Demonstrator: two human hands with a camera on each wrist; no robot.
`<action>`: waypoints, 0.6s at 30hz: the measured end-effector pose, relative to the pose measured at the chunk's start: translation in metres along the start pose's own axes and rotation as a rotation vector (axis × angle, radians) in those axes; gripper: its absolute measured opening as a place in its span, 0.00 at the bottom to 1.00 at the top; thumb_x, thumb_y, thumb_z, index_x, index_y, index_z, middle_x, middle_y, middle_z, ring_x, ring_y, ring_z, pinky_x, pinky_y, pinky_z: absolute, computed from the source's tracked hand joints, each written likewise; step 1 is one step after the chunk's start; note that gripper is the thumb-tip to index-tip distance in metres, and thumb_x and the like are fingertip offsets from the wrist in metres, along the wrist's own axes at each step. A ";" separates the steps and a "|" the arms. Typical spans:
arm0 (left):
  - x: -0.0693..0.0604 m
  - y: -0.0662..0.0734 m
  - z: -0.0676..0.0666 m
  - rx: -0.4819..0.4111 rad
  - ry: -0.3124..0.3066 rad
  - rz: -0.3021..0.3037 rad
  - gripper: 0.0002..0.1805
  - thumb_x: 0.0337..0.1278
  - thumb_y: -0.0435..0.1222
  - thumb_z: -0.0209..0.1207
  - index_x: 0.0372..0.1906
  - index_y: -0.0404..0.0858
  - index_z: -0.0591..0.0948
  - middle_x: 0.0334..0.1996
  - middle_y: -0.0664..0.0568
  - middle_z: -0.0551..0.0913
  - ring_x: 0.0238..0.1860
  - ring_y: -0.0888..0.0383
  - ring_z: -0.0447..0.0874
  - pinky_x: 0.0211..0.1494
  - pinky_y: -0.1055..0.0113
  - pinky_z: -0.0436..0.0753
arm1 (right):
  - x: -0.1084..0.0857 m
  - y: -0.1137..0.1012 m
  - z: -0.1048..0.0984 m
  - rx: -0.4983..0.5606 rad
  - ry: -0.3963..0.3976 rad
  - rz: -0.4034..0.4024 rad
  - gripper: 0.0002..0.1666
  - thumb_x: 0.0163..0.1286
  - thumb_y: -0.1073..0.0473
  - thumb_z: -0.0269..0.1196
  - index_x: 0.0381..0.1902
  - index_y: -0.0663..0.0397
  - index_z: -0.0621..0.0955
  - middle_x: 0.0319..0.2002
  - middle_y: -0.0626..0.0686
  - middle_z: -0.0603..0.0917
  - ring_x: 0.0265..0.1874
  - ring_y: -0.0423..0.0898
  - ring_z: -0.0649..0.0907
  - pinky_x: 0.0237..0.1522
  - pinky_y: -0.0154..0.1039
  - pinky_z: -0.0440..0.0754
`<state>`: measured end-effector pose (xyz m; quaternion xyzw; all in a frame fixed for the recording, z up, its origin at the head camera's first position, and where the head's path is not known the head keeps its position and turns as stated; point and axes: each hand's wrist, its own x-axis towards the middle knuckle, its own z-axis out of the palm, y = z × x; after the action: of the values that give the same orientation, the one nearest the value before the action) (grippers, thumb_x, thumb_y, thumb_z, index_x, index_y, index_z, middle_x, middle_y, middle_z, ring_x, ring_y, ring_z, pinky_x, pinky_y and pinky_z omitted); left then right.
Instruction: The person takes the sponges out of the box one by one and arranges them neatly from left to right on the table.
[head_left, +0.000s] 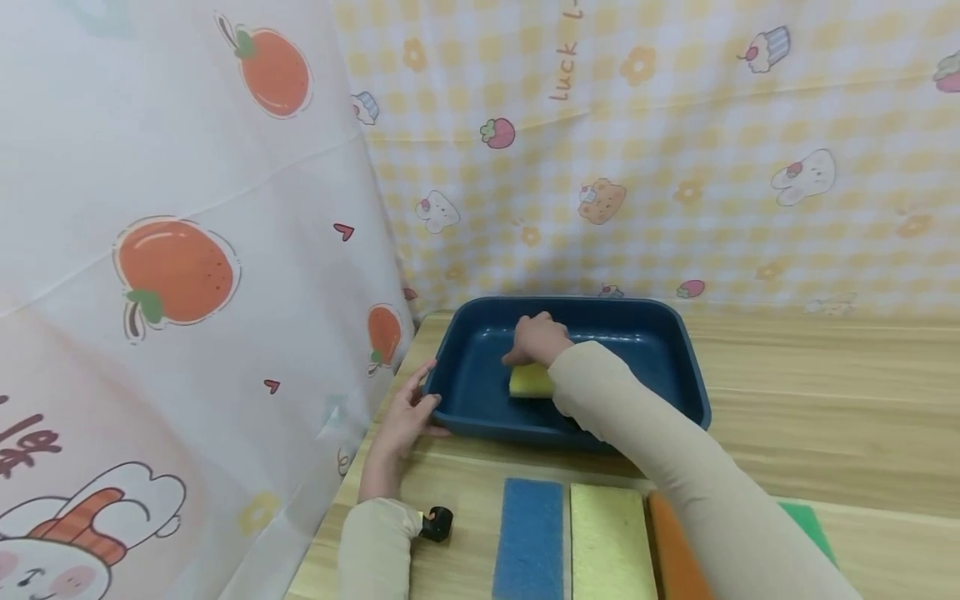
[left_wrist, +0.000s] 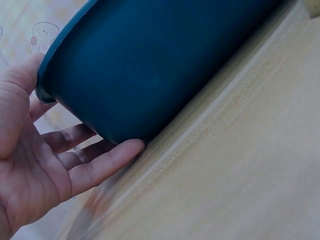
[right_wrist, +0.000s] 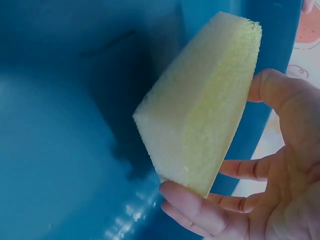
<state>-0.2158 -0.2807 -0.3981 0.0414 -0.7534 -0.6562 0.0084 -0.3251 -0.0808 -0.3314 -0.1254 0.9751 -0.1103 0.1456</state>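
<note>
A dark blue rectangular basin (head_left: 468,392) stands on the wooden table. At its near left corner my left hand (head_left: 405,421) grips it; in the left wrist view, the thumb is at the rim and the fingers touch the outer wall (left_wrist: 145,65) and lower edge. My right hand (head_left: 540,337) reaches inside the basin and holds a sponge (head_left: 531,382), yellow on one side and whitish on the other. The right wrist view has the sponge (right_wrist: 200,105) tilted between thumb and fingers, its shadow falling on the basin's floor.
In front of the basin lie flat rectangular pieces side by side: blue (head_left: 528,537), yellow (head_left: 611,542), orange (head_left: 677,546) and green (head_left: 810,529). My right sleeve (head_left: 697,475) partly covers the last two. Printed curtains (head_left: 645,167) hang behind and at left.
</note>
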 end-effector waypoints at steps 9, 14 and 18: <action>0.002 0.001 -0.002 0.004 -0.021 0.004 0.31 0.58 0.29 0.44 0.67 0.52 0.58 0.62 0.35 0.59 0.53 0.35 0.66 0.32 0.51 0.82 | -0.018 0.016 -0.020 0.000 0.032 -0.010 0.42 0.55 0.40 0.60 0.61 0.59 0.63 0.50 0.65 0.65 0.40 0.56 0.70 0.44 0.50 0.75; 0.002 0.000 -0.002 0.015 -0.038 0.006 0.32 0.59 0.28 0.43 0.68 0.51 0.57 0.62 0.34 0.58 0.53 0.35 0.66 0.33 0.51 0.82 | -0.032 0.025 -0.030 -0.002 0.008 -0.018 0.44 0.56 0.40 0.60 0.63 0.60 0.61 0.53 0.66 0.64 0.43 0.57 0.69 0.48 0.51 0.73; 0.002 0.000 -0.002 0.009 -0.054 0.007 0.32 0.59 0.28 0.43 0.68 0.51 0.56 0.63 0.35 0.57 0.54 0.34 0.65 0.33 0.50 0.82 | -0.047 0.035 -0.038 -0.018 -0.008 -0.041 0.45 0.56 0.39 0.59 0.64 0.60 0.60 0.54 0.65 0.64 0.41 0.55 0.71 0.46 0.49 0.73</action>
<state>-0.2174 -0.2826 -0.3984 0.0212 -0.7564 -0.6537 -0.0097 -0.3010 -0.0277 -0.2932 -0.1469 0.9728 -0.1038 0.1460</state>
